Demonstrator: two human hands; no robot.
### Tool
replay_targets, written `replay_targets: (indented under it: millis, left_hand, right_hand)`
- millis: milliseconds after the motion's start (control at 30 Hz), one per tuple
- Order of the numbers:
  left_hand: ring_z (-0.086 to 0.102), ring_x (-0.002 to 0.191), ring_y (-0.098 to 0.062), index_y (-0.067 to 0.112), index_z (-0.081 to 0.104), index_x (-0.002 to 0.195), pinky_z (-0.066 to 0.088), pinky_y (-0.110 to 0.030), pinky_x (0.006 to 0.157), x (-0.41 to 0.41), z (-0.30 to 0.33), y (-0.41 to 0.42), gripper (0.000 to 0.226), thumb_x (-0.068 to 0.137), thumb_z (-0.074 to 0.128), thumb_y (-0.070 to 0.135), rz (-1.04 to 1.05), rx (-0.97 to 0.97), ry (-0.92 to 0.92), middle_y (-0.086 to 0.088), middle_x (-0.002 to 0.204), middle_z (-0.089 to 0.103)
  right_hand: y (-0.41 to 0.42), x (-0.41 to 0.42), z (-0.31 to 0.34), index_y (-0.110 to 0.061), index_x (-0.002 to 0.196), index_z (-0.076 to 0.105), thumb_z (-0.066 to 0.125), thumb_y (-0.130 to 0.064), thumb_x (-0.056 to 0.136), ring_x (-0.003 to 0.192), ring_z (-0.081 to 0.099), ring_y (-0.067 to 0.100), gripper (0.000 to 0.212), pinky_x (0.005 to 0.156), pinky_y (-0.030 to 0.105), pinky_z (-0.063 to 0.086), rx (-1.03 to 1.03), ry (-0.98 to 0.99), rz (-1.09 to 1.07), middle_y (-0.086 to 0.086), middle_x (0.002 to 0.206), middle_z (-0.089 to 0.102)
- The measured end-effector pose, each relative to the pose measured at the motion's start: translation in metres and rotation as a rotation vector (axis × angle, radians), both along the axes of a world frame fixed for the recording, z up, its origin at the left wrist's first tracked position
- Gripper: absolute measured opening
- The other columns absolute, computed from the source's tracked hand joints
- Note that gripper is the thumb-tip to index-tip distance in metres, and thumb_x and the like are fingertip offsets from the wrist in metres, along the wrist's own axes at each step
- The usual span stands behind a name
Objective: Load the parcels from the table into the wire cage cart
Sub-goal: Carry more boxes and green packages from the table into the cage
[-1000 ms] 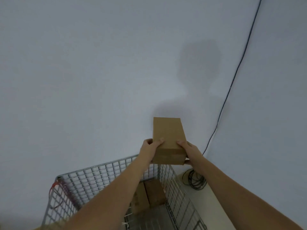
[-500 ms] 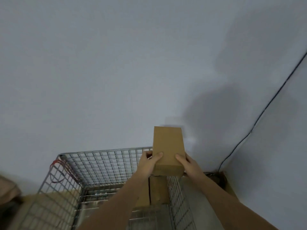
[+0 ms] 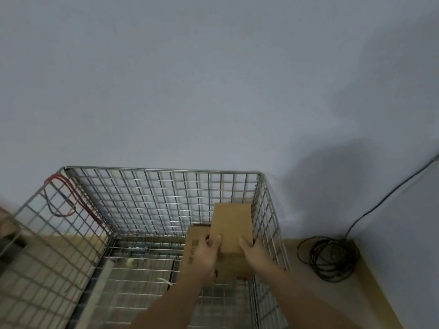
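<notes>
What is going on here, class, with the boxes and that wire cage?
A person holds a cardboard parcel with both hands, left hand and right hand gripping its near end, inside the far right corner of the wire cage cart. Another parcel already lies under it. A coiled black cable sits on the floor beside the cart.

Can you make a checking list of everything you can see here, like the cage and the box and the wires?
Surface: tan floor; no table in view.
Job's things: wire cage cart against the wall; held parcel inside its far right corner, above another cardboard parcel already in the cart.
Clutter: small white scraps on the cart's bottom.
Hands: left hand and right hand grip the held parcel's near end.
Cables: coiled black cable on the floor, one lead climbing the wall; red cord on the cart's left side.
Surroundings: plain pale wall.
</notes>
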State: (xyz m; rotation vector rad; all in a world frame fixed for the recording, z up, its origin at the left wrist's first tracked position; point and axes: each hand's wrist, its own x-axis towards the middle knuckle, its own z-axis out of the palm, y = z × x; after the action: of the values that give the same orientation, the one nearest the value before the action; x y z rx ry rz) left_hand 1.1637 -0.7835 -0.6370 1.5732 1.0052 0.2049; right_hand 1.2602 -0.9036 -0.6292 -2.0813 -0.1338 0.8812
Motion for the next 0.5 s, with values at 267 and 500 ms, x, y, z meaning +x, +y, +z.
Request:
replay_targets:
  millis: [267,500]
  left_hand:
    - [0.058,0.121,-0.038,0.004,0.042,0.14,0.047,-0.054,0.105,0.035,-0.101,0.001,0.048,0.106,0.052,0.035,0.075,-0.081,0.063,-0.02,0.132,0.06]
    - [0.053,0.103,-0.021,0.009,0.04,0.141,0.04,-0.035,0.086,0.058,-0.145,0.01,0.047,0.107,0.049,0.039,-0.017,0.01,0.164,-0.004,0.117,0.054]
  right_hand:
    - [0.026,0.018,-0.086,-0.009,0.148,0.042,0.042,-0.047,0.106,0.133,0.052,0.034,0.056,0.108,0.041,0.046,-0.273,-0.124,-0.048,0.017,0.148,0.05]
    - [0.043,0.014,-0.137,-0.007,0.141,0.032,0.059,-0.012,0.099,0.121,0.059,0.039,0.05,0.097,0.045,0.054,-0.043,-0.092,-0.384,0.022,0.139,0.055]
